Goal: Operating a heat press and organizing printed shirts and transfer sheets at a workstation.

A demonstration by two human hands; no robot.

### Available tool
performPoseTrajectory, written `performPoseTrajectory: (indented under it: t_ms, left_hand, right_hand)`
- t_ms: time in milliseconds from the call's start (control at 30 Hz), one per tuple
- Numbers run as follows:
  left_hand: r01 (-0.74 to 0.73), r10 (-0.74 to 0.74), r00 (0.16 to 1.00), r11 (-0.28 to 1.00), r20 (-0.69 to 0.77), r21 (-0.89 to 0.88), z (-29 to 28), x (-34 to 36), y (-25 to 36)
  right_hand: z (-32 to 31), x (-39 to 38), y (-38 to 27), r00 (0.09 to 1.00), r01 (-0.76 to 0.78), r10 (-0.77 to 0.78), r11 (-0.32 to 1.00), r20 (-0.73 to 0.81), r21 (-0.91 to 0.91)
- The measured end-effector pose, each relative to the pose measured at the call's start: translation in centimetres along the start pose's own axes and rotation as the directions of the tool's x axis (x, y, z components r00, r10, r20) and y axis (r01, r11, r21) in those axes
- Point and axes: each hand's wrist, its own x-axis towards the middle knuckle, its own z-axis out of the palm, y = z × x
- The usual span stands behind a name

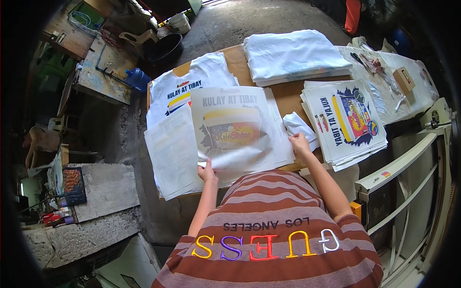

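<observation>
Hands: left (207, 171) pinching film sheet (234, 126) | right (299, 143) gripping its other edge | shirt (192, 81) lying beyond | print stack (348, 122) sitting right on tabletop (285, 93)

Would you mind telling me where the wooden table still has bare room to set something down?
One bare strip of the wooden table lies between the folded white shirts, the printed sheet both hands hold, and the stack of printed transfers. A smaller patch shows at the far edge beside the printed white shirt. The near edge, around the left hand and right hand, is crowded with paper.
</observation>
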Motion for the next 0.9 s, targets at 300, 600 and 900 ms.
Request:
performPoseTrajectory:
  t_ms: [300, 600, 900]
  left_hand:
    - [-0.044, 0.204, 0.959, 0.788, -0.194, 0.614, 1.6, -4.0, -0.2]
    - [-0.861, 0.320, 0.498, 0.071, 0.806, 0.504, -0.1, -5.6, 1.7]
    - [-0.949, 0.046, 0.221, -0.222, 0.974, 0.225, 3.2, -6.7, -0.4]
  right_hand:
    - [1.4, -4.0, 0.6, 0.996, 0.035, -0.043, 0.995, -0.076, -0.099]
    - [2.5, -4.9, -0.2, 0.997, -0.031, 0.010, 0.966, -0.083, -0.256]
    - [1.9, -4.5, -4.3, 0.983, -0.130, 0.059, 0.892, 0.173, 0.432]
